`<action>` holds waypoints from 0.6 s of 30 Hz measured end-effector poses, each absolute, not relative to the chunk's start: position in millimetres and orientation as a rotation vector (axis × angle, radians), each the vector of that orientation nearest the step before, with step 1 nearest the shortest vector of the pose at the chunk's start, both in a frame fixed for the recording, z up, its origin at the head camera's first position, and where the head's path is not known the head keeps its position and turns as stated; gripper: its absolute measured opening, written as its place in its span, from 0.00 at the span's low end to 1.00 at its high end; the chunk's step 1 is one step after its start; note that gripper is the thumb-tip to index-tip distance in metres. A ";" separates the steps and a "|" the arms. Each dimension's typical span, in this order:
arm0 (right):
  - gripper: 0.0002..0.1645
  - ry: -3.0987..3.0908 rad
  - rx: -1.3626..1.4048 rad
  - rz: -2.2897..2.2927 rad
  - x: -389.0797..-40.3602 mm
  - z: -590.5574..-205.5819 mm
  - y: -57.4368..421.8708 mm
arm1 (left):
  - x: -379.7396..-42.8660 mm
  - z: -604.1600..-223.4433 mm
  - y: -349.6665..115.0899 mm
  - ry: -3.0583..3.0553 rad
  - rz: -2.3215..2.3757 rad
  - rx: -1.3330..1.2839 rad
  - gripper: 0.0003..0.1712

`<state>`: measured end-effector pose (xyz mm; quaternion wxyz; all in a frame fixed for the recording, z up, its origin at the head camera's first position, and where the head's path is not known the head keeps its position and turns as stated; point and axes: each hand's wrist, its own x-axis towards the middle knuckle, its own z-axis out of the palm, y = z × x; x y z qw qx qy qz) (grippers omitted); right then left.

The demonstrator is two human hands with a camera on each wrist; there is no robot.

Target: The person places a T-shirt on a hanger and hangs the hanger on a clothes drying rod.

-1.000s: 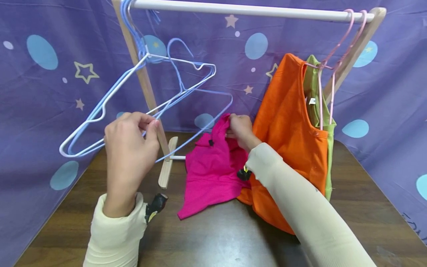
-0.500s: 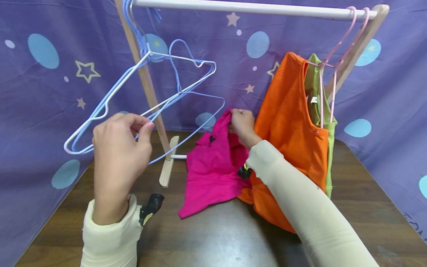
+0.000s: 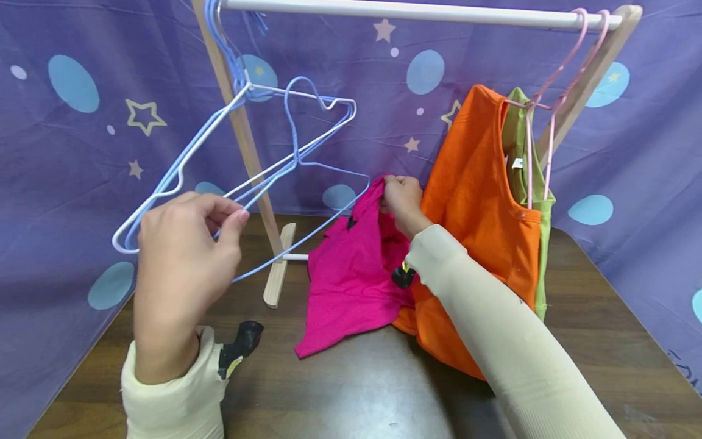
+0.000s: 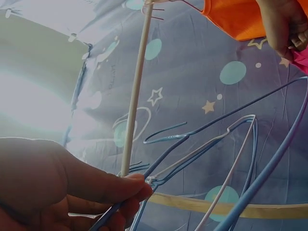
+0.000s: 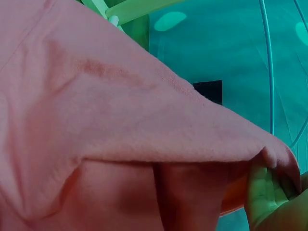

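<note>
In the head view, my left hand (image 3: 183, 262) pinches one shoulder of a loose blue clothes hanger (image 3: 296, 160) between thumb and fingers. The hanger's hook points up, away from the rail; its far end overlaps a magenta top (image 3: 351, 299). The left wrist view has the hanger wire (image 4: 275, 166) running out from the thumb and fingers of that hand (image 4: 72, 178). My right hand (image 3: 404, 204) holds the top by its upper edge, lifting it, while its lower part spreads over the table. Seen from the right wrist, the cloth (image 5: 120, 125) drapes from the fingers (image 5: 267, 192).
A garment rack with a white rail (image 3: 417, 11) stands on the wooden table (image 3: 351, 402). White and blue hangers (image 3: 181, 164) hang at its left. At the right, an orange top (image 3: 466, 201) and a green top (image 3: 540, 262) hang on pink hangers (image 3: 529, 146). A patterned curtain (image 3: 351, 55) lies behind.
My left hand has moved left and slightly down with the blue hanger, whose far end has lowered toward the magenta top. My right hand has raised the top's edge slightly.
</note>
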<state>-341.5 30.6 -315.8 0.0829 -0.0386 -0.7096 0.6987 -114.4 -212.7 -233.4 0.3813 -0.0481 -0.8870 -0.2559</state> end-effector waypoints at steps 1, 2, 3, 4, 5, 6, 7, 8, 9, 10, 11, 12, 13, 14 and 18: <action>0.19 -2.118 -0.112 2.095 -341.7 -315.8 30.8 | -113.8 -233.1 -213.0 -2.266 -0.655 -0.128 0.06; 0.19 -2.117 -0.109 2.104 -342.2 -315.8 30.7 | -113.4 -232.9 -213.3 -2.268 -0.656 -0.134 0.06; 0.19 -2.118 -0.107 2.111 -342.4 -315.8 30.6 | -113.2 -232.6 -213.6 -2.269 -0.656 -0.139 0.06; 0.19 -2.121 -0.107 2.115 -342.6 -316.1 30.8 | -113.3 -232.6 -213.5 -2.271 -0.657 -0.144 0.06; 0.19 -2.126 -0.106 2.113 -342.8 -316.4 30.9 | -113.4 -232.6 -213.3 -2.272 -0.656 -0.147 0.06; 0.19 -2.129 -0.105 2.116 -343.1 -316.8 31.0 | -113.5 -232.6 -213.1 -2.274 -0.655 -0.151 0.06; 0.19 -2.136 -0.106 2.112 -343.5 -317.0 31.1 | -113.6 -232.7 -212.5 -2.276 -0.655 -0.156 0.06; 0.19 -2.144 -0.107 2.110 -343.8 -317.4 31.2 | -114.1 -232.8 -212.0 -2.278 -0.656 -0.160 0.06; 0.20 -2.151 -0.109 2.105 -344.0 -317.6 31.4 | -114.6 -233.0 -211.2 -2.280 -0.658 -0.163 0.06; 0.19 -2.157 -0.110 2.100 -344.2 -317.7 31.4 | -115.2 -233.2 -210.4 -2.284 -0.661 -0.164 0.06; 0.19 -2.162 -0.110 2.092 -344.0 -317.8 31.4 | -116.1 -233.6 -209.5 -2.286 -0.664 -0.165 0.06; 0.19 -2.165 -0.109 2.087 -343.7 -317.8 31.3 | -117.2 -234.0 -208.5 -2.289 -0.667 -0.166 0.06; 0.18 -2.165 -0.103 2.082 -343.1 -317.7 30.9 | -118.6 -234.5 -207.4 -2.291 -0.670 -0.166 0.06; 0.18 -2.161 -0.095 2.084 -342.2 -317.6 30.3 | -120.1 -235.0 -206.4 -2.292 -0.672 -0.163 0.06; 0.16 -2.109 -0.060 2.153 -336.4 -318.0 24.7 | -126.2 -236.9 -202.4 -2.278 -0.674 -0.147 0.07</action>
